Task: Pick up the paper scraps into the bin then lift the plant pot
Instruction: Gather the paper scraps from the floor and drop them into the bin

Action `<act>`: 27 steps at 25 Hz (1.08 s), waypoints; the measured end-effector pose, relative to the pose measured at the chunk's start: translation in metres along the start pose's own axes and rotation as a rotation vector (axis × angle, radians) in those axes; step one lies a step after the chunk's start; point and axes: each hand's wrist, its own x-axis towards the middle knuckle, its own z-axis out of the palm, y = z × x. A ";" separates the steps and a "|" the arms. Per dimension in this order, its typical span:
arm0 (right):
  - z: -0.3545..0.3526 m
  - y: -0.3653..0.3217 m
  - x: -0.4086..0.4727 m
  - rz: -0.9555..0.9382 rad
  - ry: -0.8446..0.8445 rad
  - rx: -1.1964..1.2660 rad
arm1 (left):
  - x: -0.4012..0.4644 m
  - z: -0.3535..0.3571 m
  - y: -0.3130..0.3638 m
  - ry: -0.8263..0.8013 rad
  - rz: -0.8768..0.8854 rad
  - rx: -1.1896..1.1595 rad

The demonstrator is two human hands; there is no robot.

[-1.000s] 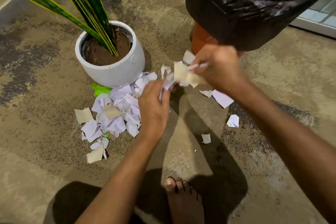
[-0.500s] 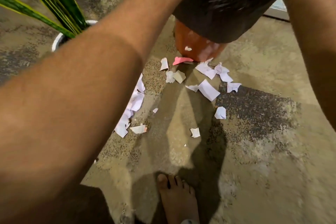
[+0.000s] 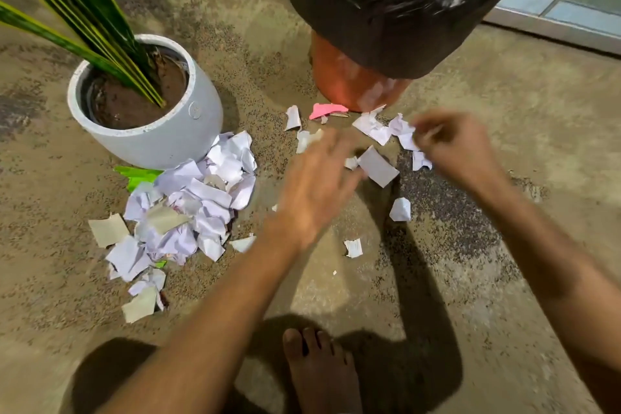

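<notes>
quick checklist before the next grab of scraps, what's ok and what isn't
1. Left hand free to grab: ok, fingers spread, nothing in it.
2. Right hand free: cannot tell, blurred, fingers curled.
3. Scraps within reach: ok, loose pieces lie on the floor between the hands.
4. Bin ready: ok, upright, black liner open at the top.
5. Floor cleared: not ok, a big pile remains beside the plant pot.
6. Time to lift the pot: not ok, scraps first.

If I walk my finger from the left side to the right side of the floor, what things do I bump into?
Plant pot → big heap of paper scraps → left hand → right hand.
</notes>
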 end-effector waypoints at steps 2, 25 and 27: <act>-0.081 0.044 0.053 0.033 0.003 -0.050 | -0.056 0.040 0.012 -0.257 -0.037 0.024; -0.162 0.066 0.199 -0.126 -0.027 -0.035 | -0.084 0.062 -0.077 0.056 -0.583 -0.057; -0.166 0.059 0.200 -0.087 -0.036 0.044 | -0.083 0.061 -0.078 0.053 -0.605 -0.077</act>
